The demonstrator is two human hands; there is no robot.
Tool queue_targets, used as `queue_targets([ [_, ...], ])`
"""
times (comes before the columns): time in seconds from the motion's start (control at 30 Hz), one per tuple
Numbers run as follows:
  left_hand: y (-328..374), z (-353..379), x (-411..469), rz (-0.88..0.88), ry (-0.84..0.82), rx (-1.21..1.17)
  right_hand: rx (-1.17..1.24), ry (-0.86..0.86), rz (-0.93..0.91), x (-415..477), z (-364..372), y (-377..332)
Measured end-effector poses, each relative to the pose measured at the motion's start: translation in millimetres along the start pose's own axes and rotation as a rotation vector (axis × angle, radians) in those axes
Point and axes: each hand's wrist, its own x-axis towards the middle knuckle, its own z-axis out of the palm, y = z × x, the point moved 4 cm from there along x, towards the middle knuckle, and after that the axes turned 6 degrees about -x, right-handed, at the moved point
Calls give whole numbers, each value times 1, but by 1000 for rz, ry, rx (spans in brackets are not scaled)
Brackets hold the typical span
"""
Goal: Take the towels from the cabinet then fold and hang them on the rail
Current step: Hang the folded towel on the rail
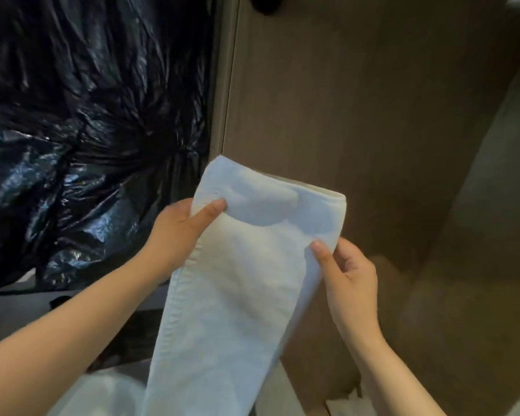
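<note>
The long white folded towel [237, 280] hangs between both hands: the left hand [177, 232] pinches its left edge, the right hand [348, 274] pinches its right edge. Crinkled black plastic sheet [87, 130] is behind on the left; a brown wooden panel [357, 115] stands just behind, on the right.

One camera only, worn on the head, looked forward and down. It sat close above the left hand [174, 232], the right hand [351, 280] and the towel [237, 289], and faced a wooden panel [357, 115] straight ahead, black plastic sheeting [87, 115] on the left.
</note>
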Motion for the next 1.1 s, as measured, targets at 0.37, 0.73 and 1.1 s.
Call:
queue_targets([
  [0.37,96,-43,46,201,275,-132,-64,-84,-334,101,5,-113],
  [0.73,119,-64,84,178,269,-292,-64,-70,-305,121,30,-165],
  [1.1,145,-69,129,376,82,-210,-320,278,-445,88,44,-174],
])
